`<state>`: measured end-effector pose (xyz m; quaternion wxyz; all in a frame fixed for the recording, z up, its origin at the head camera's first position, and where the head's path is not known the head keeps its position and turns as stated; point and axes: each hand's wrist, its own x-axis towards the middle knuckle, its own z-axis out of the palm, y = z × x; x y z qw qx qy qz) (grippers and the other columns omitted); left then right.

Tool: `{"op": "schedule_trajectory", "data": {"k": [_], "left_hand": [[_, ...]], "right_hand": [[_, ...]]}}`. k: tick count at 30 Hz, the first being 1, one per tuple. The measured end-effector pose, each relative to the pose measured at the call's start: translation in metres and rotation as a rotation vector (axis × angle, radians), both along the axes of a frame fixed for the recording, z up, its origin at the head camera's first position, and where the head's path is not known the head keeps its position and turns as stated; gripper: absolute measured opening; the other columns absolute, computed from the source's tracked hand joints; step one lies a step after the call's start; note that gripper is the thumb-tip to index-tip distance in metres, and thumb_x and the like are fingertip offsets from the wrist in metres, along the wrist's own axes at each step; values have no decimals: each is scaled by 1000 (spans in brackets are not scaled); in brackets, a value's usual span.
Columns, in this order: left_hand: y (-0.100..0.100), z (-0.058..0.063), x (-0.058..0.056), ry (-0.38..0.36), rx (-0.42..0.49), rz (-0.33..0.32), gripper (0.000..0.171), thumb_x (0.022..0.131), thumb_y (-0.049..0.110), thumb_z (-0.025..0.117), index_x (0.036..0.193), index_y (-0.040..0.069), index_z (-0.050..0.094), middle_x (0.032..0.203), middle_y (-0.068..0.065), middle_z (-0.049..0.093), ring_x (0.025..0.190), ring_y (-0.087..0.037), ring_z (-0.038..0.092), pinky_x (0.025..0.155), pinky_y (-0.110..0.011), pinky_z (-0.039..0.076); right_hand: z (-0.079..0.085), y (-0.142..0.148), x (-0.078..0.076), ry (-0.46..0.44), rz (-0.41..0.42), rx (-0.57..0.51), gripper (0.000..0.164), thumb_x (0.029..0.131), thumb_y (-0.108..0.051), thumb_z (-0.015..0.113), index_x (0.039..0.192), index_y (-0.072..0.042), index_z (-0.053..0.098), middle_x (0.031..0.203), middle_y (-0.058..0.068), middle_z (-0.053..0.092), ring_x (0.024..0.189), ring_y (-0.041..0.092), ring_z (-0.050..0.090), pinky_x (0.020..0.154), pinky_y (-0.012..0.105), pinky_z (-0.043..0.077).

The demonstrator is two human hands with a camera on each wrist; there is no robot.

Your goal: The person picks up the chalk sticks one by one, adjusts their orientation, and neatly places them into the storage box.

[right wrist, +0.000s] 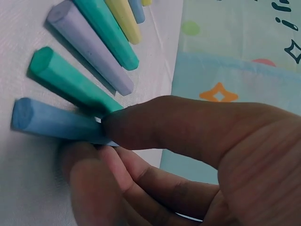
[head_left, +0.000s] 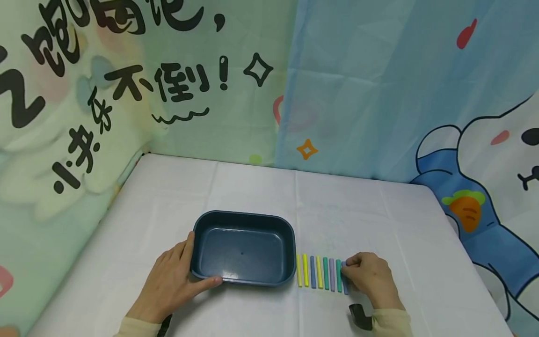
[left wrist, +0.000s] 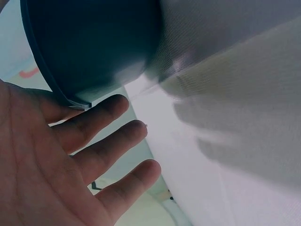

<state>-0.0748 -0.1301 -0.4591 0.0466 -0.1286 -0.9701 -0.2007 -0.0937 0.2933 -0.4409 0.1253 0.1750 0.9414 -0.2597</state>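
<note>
A dark blue rectangular tray (head_left: 244,248) stands on the white cloth with nothing in it. At its near left corner my left hand (head_left: 172,276) touches the rim, thumb along the front side and forefinger along the left side. The left wrist view shows the other fingers (left wrist: 113,146) straight and spread, free of the tray. My right hand (head_left: 372,276) pinches a blue chalk stick (right wrist: 51,121) between thumb and fingers at the right end of a chalk row. Right beside it lies a green chalk stick (right wrist: 70,80); its far end is hidden behind the thumb.
To the left, between that pair and the tray, several more chalk sticks lie side by side, among them a purple one (head_left: 332,275) and a yellow one (head_left: 299,270). Printed curtains (head_left: 358,93) hang behind the white-covered table (head_left: 252,187).
</note>
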Motion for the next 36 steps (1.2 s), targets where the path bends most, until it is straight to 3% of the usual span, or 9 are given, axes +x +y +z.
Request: {"op": "schedule_trajectory", "data": {"k": [6, 16, 27, 36], "left_hand": [[0, 0, 0, 17, 1, -2, 119, 79, 83, 60, 154, -5, 34, 136, -23, 58, 124, -36, 57, 105, -52, 43], [2, -1, 0, 10, 25, -4, 118, 79, 82, 61, 155, -5, 33, 140, -24, 55, 127, -38, 55, 106, -53, 43], [-1, -3, 0, 34, 72, -7, 120, 77, 80, 66, 155, -6, 32, 162, -21, 28, 129, -43, 53, 101, -56, 46], [0, -3, 0, 27, 70, -7, 120, 78, 80, 64, 155, -5, 32, 162, -21, 30, 129, -43, 53, 101, -56, 46]], "right_hand": [[5, 3, -1, 22, -21, 0, 30, 86, -18, 72, 104, 6, 70, 83, 7, 69, 72, 20, 60, 59, 32, 49], [9, 3, -2, 88, -44, -122, 34, 85, -20, 70, 109, 5, 71, 86, 7, 73, 70, 15, 64, 59, 30, 52], [20, -5, -8, 134, -83, -226, 40, 89, -24, 72, 118, 3, 69, 94, 9, 74, 74, 19, 71, 67, 37, 58], [27, -16, -10, 170, -95, -344, 43, 90, -26, 75, 122, 2, 68, 99, 11, 74, 76, 21, 70, 70, 37, 58]]}}
